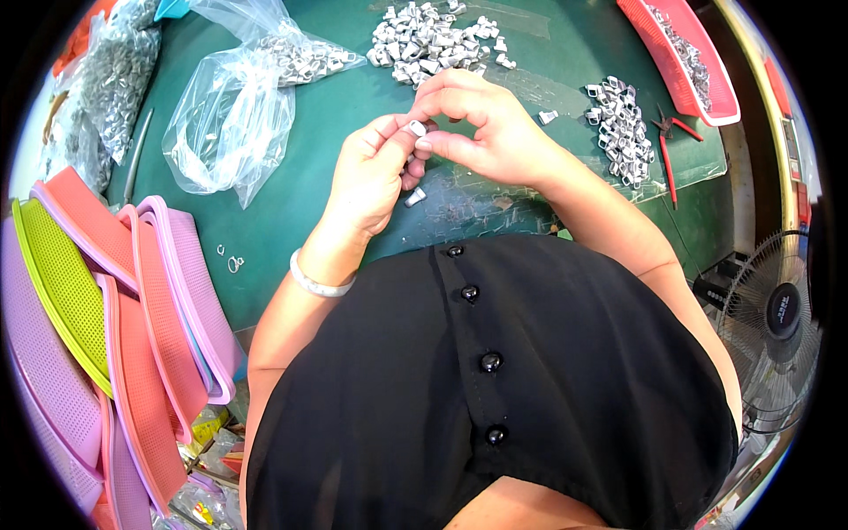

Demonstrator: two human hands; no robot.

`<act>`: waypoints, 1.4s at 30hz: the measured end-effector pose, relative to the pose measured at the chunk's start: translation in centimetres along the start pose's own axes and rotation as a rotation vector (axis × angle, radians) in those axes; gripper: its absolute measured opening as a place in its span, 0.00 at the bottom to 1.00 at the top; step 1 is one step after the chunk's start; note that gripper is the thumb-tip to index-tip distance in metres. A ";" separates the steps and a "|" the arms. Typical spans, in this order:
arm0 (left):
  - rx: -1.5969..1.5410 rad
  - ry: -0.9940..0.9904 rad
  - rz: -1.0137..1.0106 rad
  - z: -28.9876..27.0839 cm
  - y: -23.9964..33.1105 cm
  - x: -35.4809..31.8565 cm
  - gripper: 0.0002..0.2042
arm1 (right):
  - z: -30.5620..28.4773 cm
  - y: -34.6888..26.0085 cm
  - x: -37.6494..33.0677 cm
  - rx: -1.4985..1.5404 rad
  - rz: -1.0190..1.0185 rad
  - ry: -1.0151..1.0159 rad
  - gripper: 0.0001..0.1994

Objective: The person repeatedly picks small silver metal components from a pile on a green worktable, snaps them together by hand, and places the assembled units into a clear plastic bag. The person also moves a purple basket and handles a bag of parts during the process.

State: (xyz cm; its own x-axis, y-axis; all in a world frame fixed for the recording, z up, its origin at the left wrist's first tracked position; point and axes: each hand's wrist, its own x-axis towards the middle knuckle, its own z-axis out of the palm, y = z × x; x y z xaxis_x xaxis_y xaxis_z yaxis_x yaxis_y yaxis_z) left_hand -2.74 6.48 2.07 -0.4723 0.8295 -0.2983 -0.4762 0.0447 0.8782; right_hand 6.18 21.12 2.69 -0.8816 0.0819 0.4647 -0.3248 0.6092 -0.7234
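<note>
My left hand [367, 172] is closed, with a small silver metal fitting [418, 129] at its thumb and fingertips. More metal shows between its curled fingers, mostly hidden. My right hand [486, 128] meets it from the right, thumb and forefinger pinched around the same fitting. Just below the hands, a loose silver fitting [415, 196] lies on the green table [336, 97]. Beyond them spreads a large heap of similar fittings [424, 40]. A smaller heap of fittings [623, 128] is at the right, with a single fitting [548, 117] lying to its left.
Red-handled pliers [669, 155] lie beside the right heap, below a pink basket [717, 99] of metal parts. A clear bag [225, 124] with fittings is at the left. Stacked coloured baskets [168, 318] stand at the left edge. A fan [777, 314] is at the right.
</note>
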 end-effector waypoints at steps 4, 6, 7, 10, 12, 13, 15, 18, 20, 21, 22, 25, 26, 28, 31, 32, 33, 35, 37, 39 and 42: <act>0.006 0.012 -0.002 0.2 0.2 -0.1 0.08 | 0.0 0.2 -0.1 0.066 0.041 -0.011 0.09; 0.020 0.030 0.014 0.3 0.2 -0.2 0.08 | -0.1 0.1 -0.1 0.079 0.045 -0.016 0.10; 0.027 0.039 0.022 0.3 0.2 -0.2 0.08 | -0.1 0.1 -0.2 0.089 0.044 -0.014 0.10; 0.014 0.052 0.046 0.3 0.0 -0.2 0.08 | -0.2 0.0 -0.2 0.110 0.039 -0.011 0.10; 0.027 0.045 0.064 0.2 -0.1 -0.3 0.07 | -0.2 0.0 -0.3 0.114 0.032 -0.016 0.11; 0.034 0.042 0.073 0.2 -0.2 -0.3 0.07 | -0.3 0.0 -0.3 0.119 0.026 -0.018 0.10; 0.056 0.042 0.084 0.2 -0.1 -0.3 0.07 | -0.4 -0.1 -0.3 0.128 0.016 -0.022 0.10; 0.082 0.048 0.082 0.3 -0.1 -0.4 0.07 | -0.4 0.0 -0.5 0.131 0.055 -0.038 0.11; 0.085 0.054 0.078 0.3 -0.1 -0.5 0.07 | -0.6 0.0 -0.6 0.148 0.080 -0.047 0.11; 0.081 0.057 0.078 0.3 -0.2 -0.5 0.07 | -0.6 0.0 -0.6 0.157 0.093 -0.051 0.11; 0.077 0.060 0.078 0.3 -0.2 -0.6 0.07 | -0.5 0.1 -0.6 0.163 0.081 -0.036 0.10; 0.059 0.044 0.080 0.2 -0.2 -0.6 0.07 | -0.5 0.2 -0.6 0.183 0.067 -0.016 0.09; 0.052 0.043 0.076 0.2 -0.2 -0.6 0.07 | -0.6 0.1 -0.6 0.190 0.077 -0.026 0.10; 0.039 0.042 0.066 0.2 -0.2 -0.6 0.07 | -0.6 0.1 -0.6 0.197 0.088 -0.036 0.11; 0.023 0.042 0.057 0.2 -0.2 -0.7 0.07 | -0.5 0.4 -0.7 0.201 0.092 -0.036 0.10; 0.025 0.042 0.054 0.1 -0.3 -0.7 0.07 | -0.5 0.4 -0.7 0.206 0.094 -0.035 0.10; 0.028 0.043 0.052 0.1 -0.3 -0.7 0.07 | -0.5 0.4 -0.7 0.211 0.096 -0.034 0.10; 0.033 0.049 0.051 0.1 -0.3 -0.7 0.07 | -0.5 0.4 -0.7 0.232 0.117 -0.041 0.09; 0.041 0.058 0.053 0.2 -0.3 -0.7 0.07 | -0.5 0.5 -0.8 0.261 0.138 -0.045 0.09; 0.046 0.053 0.053 0.2 -0.3 -0.8 0.07 | -0.5 0.7 -0.9 0.299 0.161 -0.048 0.09; 0.054 0.045 0.049 0.3 -0.1 -0.9 0.07 | -0.4 0.7 -0.9 0.336 0.175 -0.039 0.09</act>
State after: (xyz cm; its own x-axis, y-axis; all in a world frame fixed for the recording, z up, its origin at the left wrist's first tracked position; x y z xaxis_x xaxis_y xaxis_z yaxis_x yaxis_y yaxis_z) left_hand -2.03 5.90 2.33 -0.5277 0.8055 -0.2697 -0.4114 0.0355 0.9108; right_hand 6.85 21.77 1.94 -0.9438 0.1281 0.3045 -0.2568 0.2956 -0.9201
